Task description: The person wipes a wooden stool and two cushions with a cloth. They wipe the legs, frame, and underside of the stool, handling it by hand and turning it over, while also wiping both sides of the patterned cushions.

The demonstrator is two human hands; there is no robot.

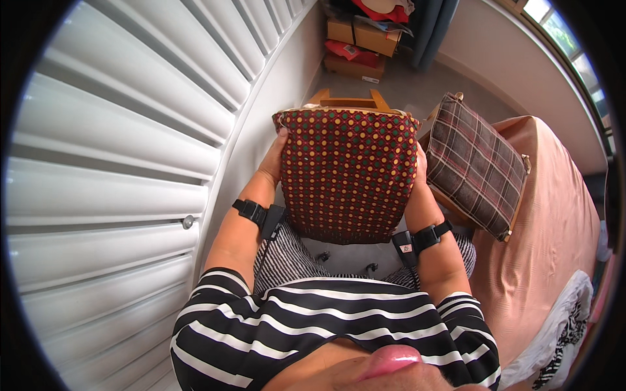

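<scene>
A dark red fabric chair cushion or seat cover (349, 171) with yellow and green dots faces up before me, over a wooden frame (352, 102) that shows past its far edge. My left hand (276, 156) grips its left side, the thumb near the far left corner. Against the right side is my right hand (420, 163), its fingers mostly hidden by the fabric. Ties show at the left far corner. To the right, a grey plaid cushion (477, 166) rests tilted on another wooden piece, close to my right forearm.
A white slatted panel (112, 190) and a wall stand at my left. Cardboard boxes (362, 36) with red packages are stacked at the far end, beside a blue curtain (434, 34). Pink cloth (538, 220) covers something large at right, with white fabric (547, 342) near it.
</scene>
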